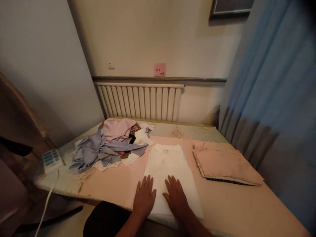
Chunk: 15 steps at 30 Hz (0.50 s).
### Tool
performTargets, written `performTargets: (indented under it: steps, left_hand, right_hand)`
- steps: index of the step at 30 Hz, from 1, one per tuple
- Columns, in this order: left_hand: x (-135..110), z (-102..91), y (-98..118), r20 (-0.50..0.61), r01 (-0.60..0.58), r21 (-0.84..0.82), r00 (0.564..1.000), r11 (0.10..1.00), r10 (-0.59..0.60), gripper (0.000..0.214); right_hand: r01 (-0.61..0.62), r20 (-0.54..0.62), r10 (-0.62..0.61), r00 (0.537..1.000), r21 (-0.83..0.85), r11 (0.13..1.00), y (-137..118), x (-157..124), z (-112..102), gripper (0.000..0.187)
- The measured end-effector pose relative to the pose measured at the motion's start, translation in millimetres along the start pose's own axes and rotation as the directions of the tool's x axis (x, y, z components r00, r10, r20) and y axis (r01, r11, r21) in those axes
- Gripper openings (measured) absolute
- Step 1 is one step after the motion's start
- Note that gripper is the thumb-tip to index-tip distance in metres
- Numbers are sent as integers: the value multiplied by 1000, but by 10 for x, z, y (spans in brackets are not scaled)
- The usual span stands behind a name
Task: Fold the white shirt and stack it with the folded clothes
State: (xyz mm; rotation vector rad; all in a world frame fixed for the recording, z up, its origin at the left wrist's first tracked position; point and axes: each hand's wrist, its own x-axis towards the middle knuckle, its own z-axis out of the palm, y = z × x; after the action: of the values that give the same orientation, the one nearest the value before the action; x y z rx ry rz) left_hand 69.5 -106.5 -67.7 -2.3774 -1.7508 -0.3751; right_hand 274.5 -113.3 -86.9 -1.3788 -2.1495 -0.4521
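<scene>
I have the left hand (144, 197) and right hand (176, 197) flat and released on the white shirt (168, 161); clothes pile (108, 148) at ten o'clock, folded pink stack (224, 161) at two.

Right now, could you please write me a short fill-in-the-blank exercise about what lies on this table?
1. The left hand and the right hand rest flat on a ____ garment.
2. The loose pile of clothes lies to the ____ of that garment.
3. The folded pink cloth lies on the garment's ____ side.
4. Above the radiator, a ____ note sticks to the wall.

Missing words: white; left; right; pink.
</scene>
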Motion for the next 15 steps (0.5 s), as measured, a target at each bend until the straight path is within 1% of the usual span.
performTargets:
  steps: [3,6,10,15]
  left_hand:
    - [2,5,-5,-1,-3,4,1000,1000,3,52]
    - [3,7,-5,2,0,9,1000,1000,0,52]
    - [7,10,-2,9,8,12,1000,1000,-8,52]
    - [18,28,-13,-1,-3,27,1000,1000,3,52]
  right_hand:
    - [13,23,-13,1000,-11,1000,108,-18,21,47]
    - [30,43,-28,999,-40,999,209,-45,-12,49]
    - [0,50,2,999,-48,999,215,-33,-57,49]
    - [-72,15,73,997,-71,995,208,-43,-50,47]
